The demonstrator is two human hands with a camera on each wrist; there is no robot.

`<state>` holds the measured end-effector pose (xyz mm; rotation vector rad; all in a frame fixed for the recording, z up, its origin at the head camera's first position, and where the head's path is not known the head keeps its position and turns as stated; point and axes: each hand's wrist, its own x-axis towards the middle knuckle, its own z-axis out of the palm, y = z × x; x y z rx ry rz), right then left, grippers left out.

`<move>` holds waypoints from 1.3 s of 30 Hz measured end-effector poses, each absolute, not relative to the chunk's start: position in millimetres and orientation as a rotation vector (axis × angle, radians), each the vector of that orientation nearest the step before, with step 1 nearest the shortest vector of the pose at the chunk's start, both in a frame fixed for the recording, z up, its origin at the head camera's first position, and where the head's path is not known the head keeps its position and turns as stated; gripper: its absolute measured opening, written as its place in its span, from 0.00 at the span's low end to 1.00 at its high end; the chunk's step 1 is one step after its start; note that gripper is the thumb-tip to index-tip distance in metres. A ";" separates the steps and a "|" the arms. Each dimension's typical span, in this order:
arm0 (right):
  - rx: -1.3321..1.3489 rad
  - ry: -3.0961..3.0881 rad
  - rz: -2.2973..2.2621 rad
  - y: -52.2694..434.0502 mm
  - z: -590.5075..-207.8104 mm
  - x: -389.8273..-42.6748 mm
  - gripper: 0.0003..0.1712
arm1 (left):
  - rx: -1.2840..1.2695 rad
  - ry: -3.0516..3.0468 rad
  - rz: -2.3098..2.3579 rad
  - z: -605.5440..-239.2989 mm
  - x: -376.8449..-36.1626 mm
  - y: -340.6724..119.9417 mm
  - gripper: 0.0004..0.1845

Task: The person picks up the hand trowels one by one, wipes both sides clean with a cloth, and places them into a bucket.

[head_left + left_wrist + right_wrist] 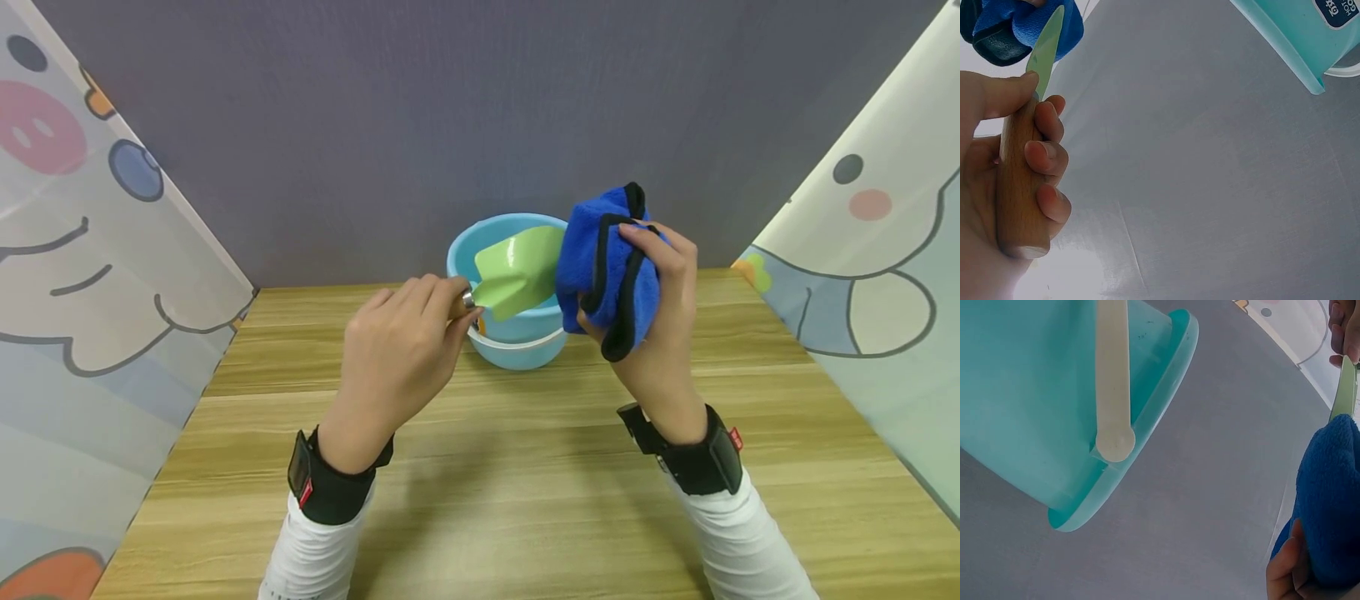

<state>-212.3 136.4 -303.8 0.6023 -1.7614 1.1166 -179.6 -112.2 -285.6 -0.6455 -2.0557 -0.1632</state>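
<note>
Two things are held up at the centre of the head view: a trowel (517, 271) with a green blade, and a blue cloth (607, 267) edged in black. The trowel's wooden handle (1016, 181) is wrapped by the curled fingers of the left hand (397, 358), with the thumb laid toward the blade's neck, as seen at the left of the left wrist view. The cloth is bunched in the right hand (660, 308), fingers folded over its top and thumb beneath. The blade's right edge is met by the cloth in the head view; in the upper left of the left wrist view the blade tip is seen against the blue pile, so the two appear to be touching, though the exact contact cannot be told.

As a judgement, a wipe of the blade is in hand and at an early point: the cloth lies only at the blade's far edge, and most of the green face is uncovered. No dirt can be made out on it.

Just behind both, a light blue bucket (510, 333) is stood on the wooden table (480, 483), its pale handle (1113, 375) hanging down at its side. Cartoon-printed panels (90, 250) are set at the left and right edges, with a grey wall (450, 108) across the top.
</note>
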 end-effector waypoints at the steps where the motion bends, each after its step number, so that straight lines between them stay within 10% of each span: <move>1: 0.597 -1.764 1.113 136.8 -303.9 -212.3 0.43 | -0.645 -2.056 -0.163 -285.6 -179.6 -112.2 0.10; 39: 0.513 -1.730 1.106 138.9 -300.8 -209.2 0.46 | -0.638 -2.117 -0.209 -286.2 -181.3 -111.1 0.12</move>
